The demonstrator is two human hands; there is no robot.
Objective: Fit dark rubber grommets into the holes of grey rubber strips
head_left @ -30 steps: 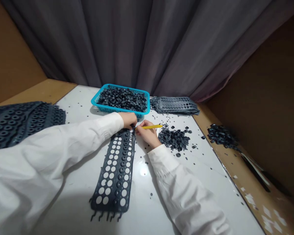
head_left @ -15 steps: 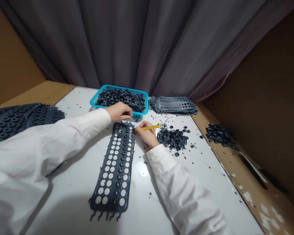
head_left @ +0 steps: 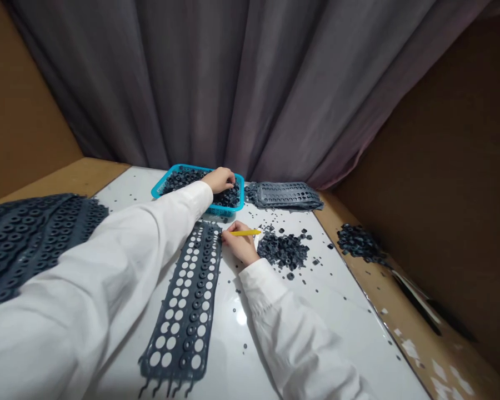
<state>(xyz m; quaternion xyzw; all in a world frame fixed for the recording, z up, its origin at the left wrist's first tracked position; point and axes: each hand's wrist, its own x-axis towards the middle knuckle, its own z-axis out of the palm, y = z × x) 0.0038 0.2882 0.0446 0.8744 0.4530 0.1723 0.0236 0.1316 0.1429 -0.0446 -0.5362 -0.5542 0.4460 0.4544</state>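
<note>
1. Left hand (head_left: pixel 220 179) has moved off the top end of the strip (head_left: pixel 179 316) and now reaches into the basket (head_left: pixel 242 191), its white sleeve (head_left: pixel 108 255) lying across the desk. Its fingers curl down among the dark rings (head_left: pixel 230 197); the back of the hand hides them, so I cannot tell whether they are clamped on any ring.
2. Right hand (head_left: pixel 241 245) rests on the desk just beside the strip's long edge. Its fingers are together, pinching a yellow rod (head_left: pixel 245 233), which points away from the strip while the fingertips stay at its edge.
3. Strip lies flat on the white desk (head_left: pixel 316 294), running from near the basket toward the person. It is dark and perforated, with rings along its middle and open round holes down both sides.
4. Loose pile (head_left: pixel 282 251) sits just right of the right hand, with small bits (head_left: pixel 341 283) scattered over the desk around it.
5. Stacked strips (head_left: pixel 37 239) lie at far left, beyond the left sleeve, and a further stack (head_left: pixel 283 195) lies just right of the basket.
6. Another pile (head_left: pixel 360 243) and a dark tool (head_left: pixel 416 303) rest on the wooden ledge (head_left: pixel 383 294) at right.
7. Grey curtain (head_left: pixel 241 83) hangs behind the desk.
</note>
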